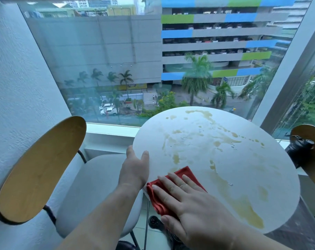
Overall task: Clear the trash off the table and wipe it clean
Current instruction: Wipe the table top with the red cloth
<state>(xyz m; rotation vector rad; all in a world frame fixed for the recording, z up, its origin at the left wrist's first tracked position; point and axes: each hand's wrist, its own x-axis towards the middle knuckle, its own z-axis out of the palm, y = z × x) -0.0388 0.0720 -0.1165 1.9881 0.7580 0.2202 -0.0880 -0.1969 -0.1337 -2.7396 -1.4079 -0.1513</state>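
1. Nearest the camera, the right hand [185, 201] lies flat with its fingers straight and slightly spread. It presses a red cloth [184, 173] onto the near-left part of the round white table [198, 156].
2. The cloth is bunched under the palm. One corner pokes out past the fingertips, and a fold hangs over the table's near-left rim.
3. Just to the left, the left hand [135, 168] grips the table's left rim, thumb on top and the other fingers wrapped over the edge, out of sight below.
4. The two hands are apart but near each other, with the cloth's folded edge between them.
5. Yellow-brown spill stains [246, 212] mark much of the tabletop: a broad pool by the right front edge, smears in the middle, and drops trailing toward the far rim.
6. Left of the table, a chair [39, 170] with a curved wooden back and a grey cushioned seat stands by the white wall.
7. At the right edge is a second chair back [313, 159] with a dark object [297, 150] against it, possibly a bag.
8. Beyond, the window [108, 51] looks down on palm trees [196, 78] and a multi-storey car park [216, 46] with blue and green panels.
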